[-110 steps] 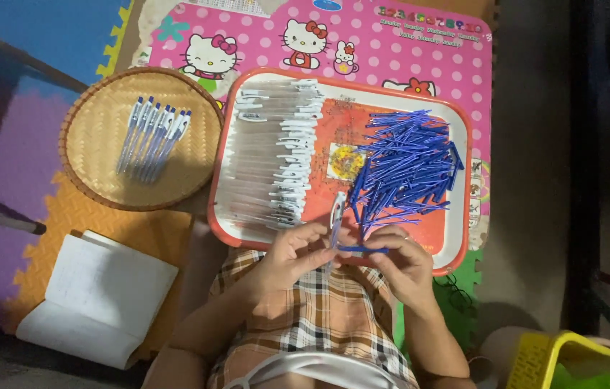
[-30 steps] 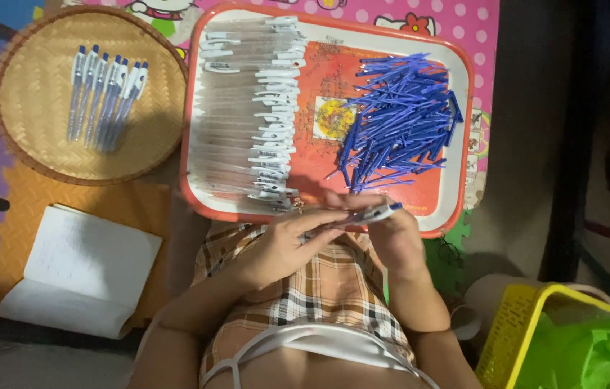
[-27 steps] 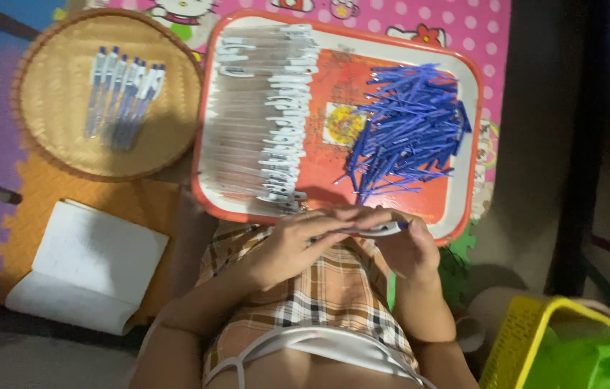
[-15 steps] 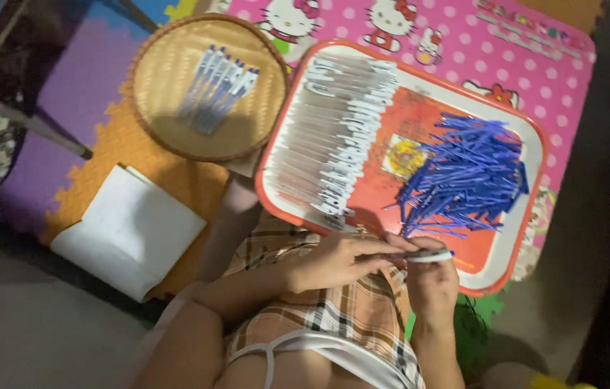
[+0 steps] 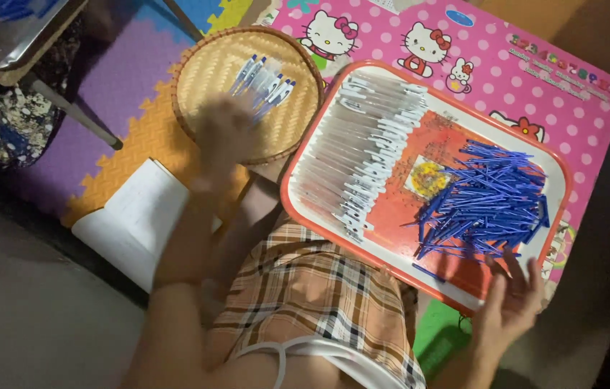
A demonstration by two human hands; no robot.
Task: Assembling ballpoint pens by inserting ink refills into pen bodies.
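Reaching out over the woven basket (image 5: 247,94), your left hand (image 5: 226,130) has left your lap, where half a second ago both hands met around one assembled pen; it is blurred with motion, so you cannot tell whether the fingers are spread or pinching anything. The finished pens (image 5: 265,78), white with blue ends, lie side by side in the basket's upper half, just beyond that hand. Your right hand (image 5: 510,302) has parted from the left too and now hovers with fingers spread and nothing in it at the near right corner of the red tray (image 5: 294,169), close to the heap of blue refills (image 5: 489,202). So one pen looks done and the next part is being sought. White pen barrels (image 5: 362,155) fill the tray's left half in a row. A white notebook (image 5: 132,220) lies on the foam floor mat (image 5: 96,94) beside your left forearm; a pink cartoon-cat desk (image 5: 507,50) carries the tray. Nothing blocks either hand.
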